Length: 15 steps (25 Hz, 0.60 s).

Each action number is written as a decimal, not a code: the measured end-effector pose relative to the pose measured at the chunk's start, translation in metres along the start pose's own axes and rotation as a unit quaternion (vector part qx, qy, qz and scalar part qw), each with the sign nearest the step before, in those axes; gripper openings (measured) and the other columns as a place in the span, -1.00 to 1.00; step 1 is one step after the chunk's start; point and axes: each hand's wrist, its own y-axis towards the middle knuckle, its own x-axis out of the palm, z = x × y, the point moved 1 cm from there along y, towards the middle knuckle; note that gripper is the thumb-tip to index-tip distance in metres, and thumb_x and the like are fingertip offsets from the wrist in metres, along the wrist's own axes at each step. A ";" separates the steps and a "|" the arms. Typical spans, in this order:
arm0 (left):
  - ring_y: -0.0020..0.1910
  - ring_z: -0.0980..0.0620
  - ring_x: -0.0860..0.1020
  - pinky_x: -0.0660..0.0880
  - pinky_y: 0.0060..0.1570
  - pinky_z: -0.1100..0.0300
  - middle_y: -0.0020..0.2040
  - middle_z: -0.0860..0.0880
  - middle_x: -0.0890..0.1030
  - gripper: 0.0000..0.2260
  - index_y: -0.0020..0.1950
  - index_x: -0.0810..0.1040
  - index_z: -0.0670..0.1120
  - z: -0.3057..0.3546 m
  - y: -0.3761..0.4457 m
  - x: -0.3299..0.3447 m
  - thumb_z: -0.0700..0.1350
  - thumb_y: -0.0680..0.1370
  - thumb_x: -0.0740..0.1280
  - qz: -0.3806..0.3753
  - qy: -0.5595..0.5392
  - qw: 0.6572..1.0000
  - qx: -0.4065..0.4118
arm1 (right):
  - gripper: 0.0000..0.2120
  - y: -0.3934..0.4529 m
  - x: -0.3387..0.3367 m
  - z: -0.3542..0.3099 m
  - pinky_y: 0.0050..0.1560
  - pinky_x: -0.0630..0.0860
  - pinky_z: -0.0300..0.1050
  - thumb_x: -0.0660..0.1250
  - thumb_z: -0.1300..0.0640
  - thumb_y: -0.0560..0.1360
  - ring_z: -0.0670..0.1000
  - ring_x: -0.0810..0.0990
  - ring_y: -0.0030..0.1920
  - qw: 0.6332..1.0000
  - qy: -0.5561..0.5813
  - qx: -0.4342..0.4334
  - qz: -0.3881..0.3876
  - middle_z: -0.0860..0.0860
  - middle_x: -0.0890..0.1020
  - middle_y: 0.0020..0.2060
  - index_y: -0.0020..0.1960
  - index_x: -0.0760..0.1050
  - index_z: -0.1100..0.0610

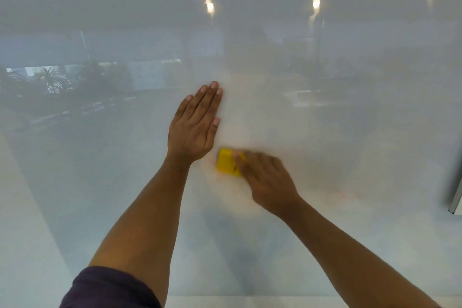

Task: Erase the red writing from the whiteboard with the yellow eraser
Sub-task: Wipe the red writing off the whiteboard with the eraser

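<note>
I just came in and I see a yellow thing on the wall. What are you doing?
A person is wiping a whiteboard. The right hand presses a yellow eraser against the board and is blurred, so it seems to be rubbing. The left hand lies flat and open on the board just above it. Most of the red writing is gone; only faint red marks show to the right of the eraser and a pale smear around it.

Glossy, mirror-smooth whiteboard [350,145]
</note>
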 end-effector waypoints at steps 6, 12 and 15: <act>0.71 -0.01 0.16 0.12 0.69 0.04 0.71 -0.07 0.21 -0.47 0.71 0.22 -0.14 -0.011 -0.003 -0.003 -0.01 0.74 0.05 -0.007 -0.004 0.999 0.031 | -0.45 0.016 0.007 -0.007 -0.02 0.49 0.10 0.20 0.34 0.52 0.28 0.60 0.02 0.998 -0.003 0.062 0.023 0.27 0.56 0.23 0.52 0.40 0.21; 0.72 0.01 0.13 0.10 0.69 0.04 0.72 -0.05 0.19 -0.47 0.72 0.20 -0.11 -0.010 -0.010 0.003 -0.02 0.74 0.06 0.008 -0.011 1.000 0.009 | -0.45 0.016 0.010 -0.001 -0.04 0.42 0.08 0.27 0.29 0.53 0.25 0.57 0.02 0.987 0.020 0.153 0.045 0.25 0.58 0.26 0.52 0.40 0.19; 0.72 0.02 0.12 0.05 0.70 0.05 0.72 -0.03 0.16 -0.47 0.72 0.18 -0.10 -0.006 -0.014 0.004 -0.02 0.74 0.05 0.011 -0.019 1.000 -0.003 | -0.40 0.002 0.012 -0.030 -0.02 0.49 0.08 0.29 0.29 0.50 0.25 0.59 0.01 0.999 -0.009 -0.035 -0.001 0.23 0.60 0.23 0.54 0.38 0.18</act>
